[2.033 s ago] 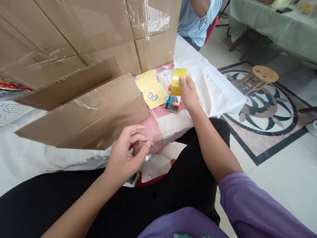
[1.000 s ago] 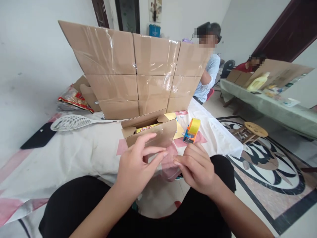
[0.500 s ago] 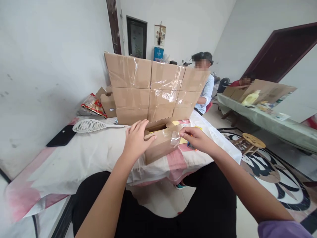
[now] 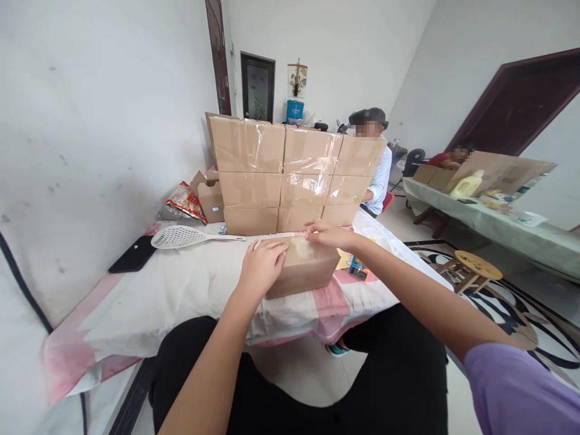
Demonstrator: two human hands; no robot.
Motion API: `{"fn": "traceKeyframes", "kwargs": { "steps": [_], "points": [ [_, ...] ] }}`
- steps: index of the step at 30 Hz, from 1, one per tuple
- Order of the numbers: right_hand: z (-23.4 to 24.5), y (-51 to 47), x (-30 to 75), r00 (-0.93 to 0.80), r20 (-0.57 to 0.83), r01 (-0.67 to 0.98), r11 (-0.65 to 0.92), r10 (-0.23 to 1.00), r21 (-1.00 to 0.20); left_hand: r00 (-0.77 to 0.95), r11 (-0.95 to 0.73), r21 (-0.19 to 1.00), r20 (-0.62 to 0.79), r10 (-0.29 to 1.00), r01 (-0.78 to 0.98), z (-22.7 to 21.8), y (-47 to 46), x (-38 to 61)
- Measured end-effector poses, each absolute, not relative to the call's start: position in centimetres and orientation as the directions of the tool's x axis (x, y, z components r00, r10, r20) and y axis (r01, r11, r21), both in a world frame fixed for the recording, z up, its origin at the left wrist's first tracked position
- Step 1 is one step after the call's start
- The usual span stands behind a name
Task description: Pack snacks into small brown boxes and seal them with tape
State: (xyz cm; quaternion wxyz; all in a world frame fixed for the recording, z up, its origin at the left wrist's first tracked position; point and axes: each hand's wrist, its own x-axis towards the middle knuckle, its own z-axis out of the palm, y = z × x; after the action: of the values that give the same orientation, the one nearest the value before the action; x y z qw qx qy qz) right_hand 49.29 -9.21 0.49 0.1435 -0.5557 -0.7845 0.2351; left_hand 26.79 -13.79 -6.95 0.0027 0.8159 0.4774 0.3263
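Note:
A small brown cardboard box (image 4: pixel 303 275) sits near the table's front edge with its top flaps closed. My left hand (image 4: pixel 264 261) grips the box's left end, fingers bent over the top edge. A shiny strip of clear tape (image 4: pixel 301 246) lies across the lid. At the tape's far end, my right hand (image 4: pixel 330 235) reaches over the lid with its fingertips pinched together. Just right of the box lie a blue and orange small packet (image 4: pixel 359 269) and a yellow sheet (image 4: pixel 344 260), partly covered by my forearm.
A wall of taped cardboard boxes (image 4: pixel 254 190) stands behind. To the left are a white slotted skimmer (image 4: pixel 179 237), a black phone (image 4: pixel 133 254) and a red snack bag (image 4: pixel 186 202). Two other people are beyond, one near a wooden stool (image 4: pixel 478 264).
The box's open flaps are now down and its top is closed. My right hand has moved left and away over the lid, bringing the tape onto the top. My left hand stays on the box.

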Motion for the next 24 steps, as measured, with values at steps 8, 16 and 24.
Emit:
{"fn": "traceKeyframes", "kwargs": {
  "steps": [8, 16, 24],
  "points": [
    [-2.2, -6.9, 48.5, -0.365, -0.033, 0.856, 0.322, 0.930, -0.404, 0.323, -0.518, 0.292, 0.517, 0.793, 0.804, -7.0, -14.1, 27.2],
    [-3.3, -6.3, 48.8, -0.374, 0.020, 0.859, 0.355, 0.927, -0.368, 0.418, -0.581, 0.193, 0.523, 0.743, 0.791, -7.7, -14.6, 28.1],
    [-3.6, -6.8, 48.4, -0.322, 0.102, 0.900, 0.338, 0.941, -0.275, 0.470, -0.601, 0.111, 0.519, 0.714, 0.791, -8.2, -15.0, 29.2]
  ]
}}
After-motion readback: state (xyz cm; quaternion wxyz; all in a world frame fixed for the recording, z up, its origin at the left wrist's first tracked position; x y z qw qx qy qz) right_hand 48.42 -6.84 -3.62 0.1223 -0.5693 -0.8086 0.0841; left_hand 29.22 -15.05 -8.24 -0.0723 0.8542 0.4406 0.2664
